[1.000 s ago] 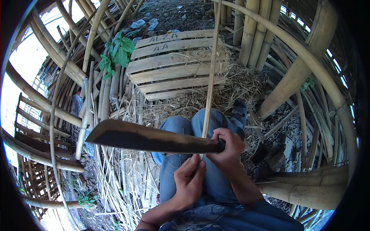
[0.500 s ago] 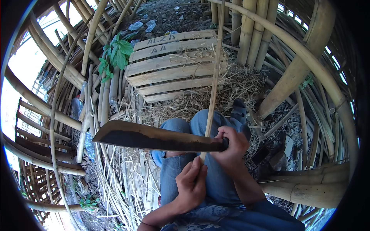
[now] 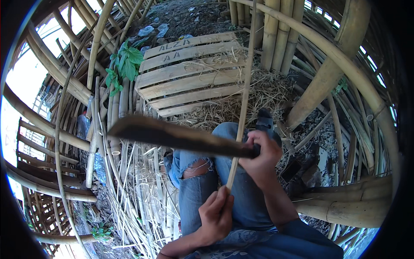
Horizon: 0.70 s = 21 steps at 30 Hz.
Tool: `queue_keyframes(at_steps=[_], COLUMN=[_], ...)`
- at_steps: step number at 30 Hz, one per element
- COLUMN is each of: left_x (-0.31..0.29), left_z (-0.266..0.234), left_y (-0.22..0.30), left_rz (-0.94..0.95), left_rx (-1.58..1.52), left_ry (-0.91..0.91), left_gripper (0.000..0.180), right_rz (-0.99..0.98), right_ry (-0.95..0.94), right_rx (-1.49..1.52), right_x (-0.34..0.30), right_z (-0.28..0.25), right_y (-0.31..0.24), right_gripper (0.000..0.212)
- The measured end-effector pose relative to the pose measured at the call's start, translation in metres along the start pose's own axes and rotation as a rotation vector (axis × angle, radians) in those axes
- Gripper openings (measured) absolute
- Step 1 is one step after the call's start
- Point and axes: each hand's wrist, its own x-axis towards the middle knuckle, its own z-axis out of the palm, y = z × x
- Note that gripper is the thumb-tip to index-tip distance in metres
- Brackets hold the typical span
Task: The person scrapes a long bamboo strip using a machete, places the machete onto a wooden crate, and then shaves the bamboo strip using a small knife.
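My right hand [image 3: 264, 152] is wrapped round the dark handle of a machete [image 3: 181, 137], whose broad, dark-edged blade points left across my knees, slightly blurred. A long, thin bamboo strip [image 3: 246, 82] runs from my lap up past the top of the view. Its near end is pinched in my left hand [image 3: 217, 211], fingers closed. The blade crosses the strip close to the handle; whether the edge bites into it I cannot tell. Both hands are above my legs in torn jeans [image 3: 196, 194].
Ahead lies a slatted wooden panel [image 3: 189, 77] with dry shavings [image 3: 269, 93] beside it. Split bamboo strips [image 3: 142, 194] litter the ground at left, near a green plant [image 3: 128, 60]. A thick bamboo post [image 3: 330, 77] slants at right, and bamboo poles [image 3: 345, 207] lie at lower right.
The machete and my right hand have moved slightly up and away along the strip, with the blade tilting more. My left hand keeps its grip near the strip's lower end.
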Motion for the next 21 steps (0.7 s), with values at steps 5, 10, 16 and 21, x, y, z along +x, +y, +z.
queue_keyframes(at_steps=[5, 10, 16, 21], left_x=[-0.004, 0.011, 0.009, 0.009], left_z=[0.003, -0.002, -0.001, -0.001], left_y=[0.001, -0.004, -0.007, -0.008], left_rz=[-0.023, 0.077, 0.294, 0.237], left_rx=[-0.039, 0.120, 0.295, 0.338], left_ry=[-0.018, 0.051, 0.117, 0.102], left_gripper=[0.017, 0.026, 0.028, 0.030], right_rz=[0.119, 0.006, -0.065, -0.077], right_ry=[0.002, -0.043, -0.024, -0.071], right_rx=[-0.021, 0.040, -0.120, -0.116], right_x=[0.005, -0.015, 0.007, -0.012], right_z=[0.011, 0.000, -0.007, -0.004], right_y=[0.016, -0.005, 0.001, -0.002], right_gripper=[0.029, 0.032, 0.036, 0.036])
